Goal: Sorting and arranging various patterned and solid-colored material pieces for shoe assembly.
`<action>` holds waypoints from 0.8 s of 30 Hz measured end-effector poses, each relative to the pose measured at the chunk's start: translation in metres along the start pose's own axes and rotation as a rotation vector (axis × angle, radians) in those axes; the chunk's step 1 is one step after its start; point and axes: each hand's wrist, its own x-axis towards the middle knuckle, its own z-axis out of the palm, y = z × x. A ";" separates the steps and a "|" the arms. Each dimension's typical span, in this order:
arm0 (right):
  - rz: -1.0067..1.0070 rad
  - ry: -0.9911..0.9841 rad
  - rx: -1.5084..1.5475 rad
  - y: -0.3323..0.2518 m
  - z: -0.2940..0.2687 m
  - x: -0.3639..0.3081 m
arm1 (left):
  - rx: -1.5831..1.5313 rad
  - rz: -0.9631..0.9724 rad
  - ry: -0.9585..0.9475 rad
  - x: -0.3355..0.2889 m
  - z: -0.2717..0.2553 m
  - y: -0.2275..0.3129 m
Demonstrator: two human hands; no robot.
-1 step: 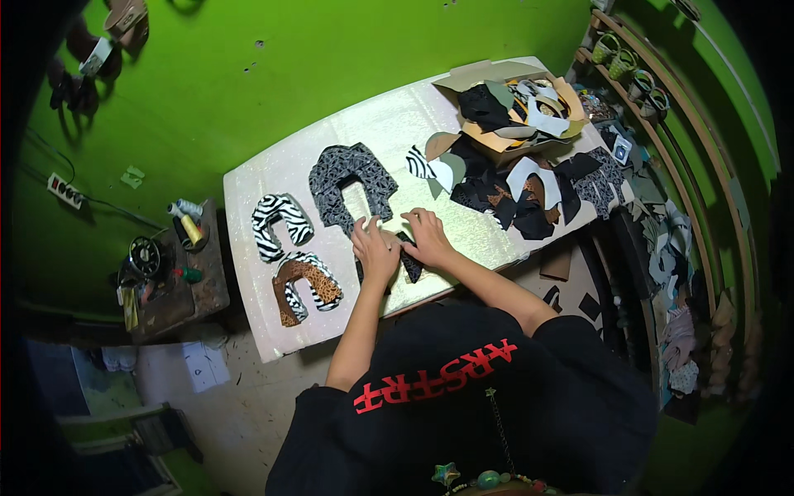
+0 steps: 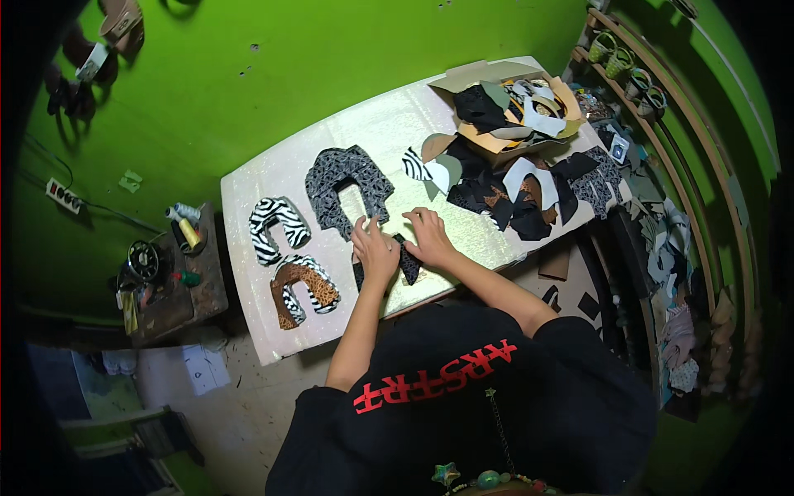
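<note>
Near the front edge of the table, my left hand [image 2: 376, 250] and my right hand [image 2: 432, 238] close in over a black-and-grey patterned piece of material [image 2: 409, 264]. Its lower end pokes out between my wrists, and my left hand covers much of the rest. My bent left fingers press down on it, while my right thumb rests along its upper edge. Just beyond my fingertips lies a larger arch-shaped stack [image 2: 322, 192] in the same dark pattern. Left of it are a zebra-striped arch [image 2: 263, 234] and a brown leopard-and-zebra arch [image 2: 287, 316].
A cardboard box [image 2: 500, 142] full of offcuts stands at the table's far right. Loose scraps [image 2: 527, 223] spread before it. Thread spools [image 2: 188, 231] sit on a small wooden stand at left. A rack [image 2: 662, 157] with small baskets lines the right wall.
The patterned piece between my hands has shifted slightly and shows a more pointed lower end. My hands stay in nearly the same place.
</note>
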 end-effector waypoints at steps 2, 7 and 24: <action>0.043 0.067 0.021 0.015 -0.021 -0.001 | -0.023 0.046 -0.014 0.006 0.010 0.015; 0.047 0.420 -0.040 0.070 -0.084 0.014 | -0.048 0.130 -0.004 0.028 0.038 0.057; 0.229 0.188 -0.585 0.238 -0.246 0.079 | -0.193 0.196 0.065 0.119 0.122 0.189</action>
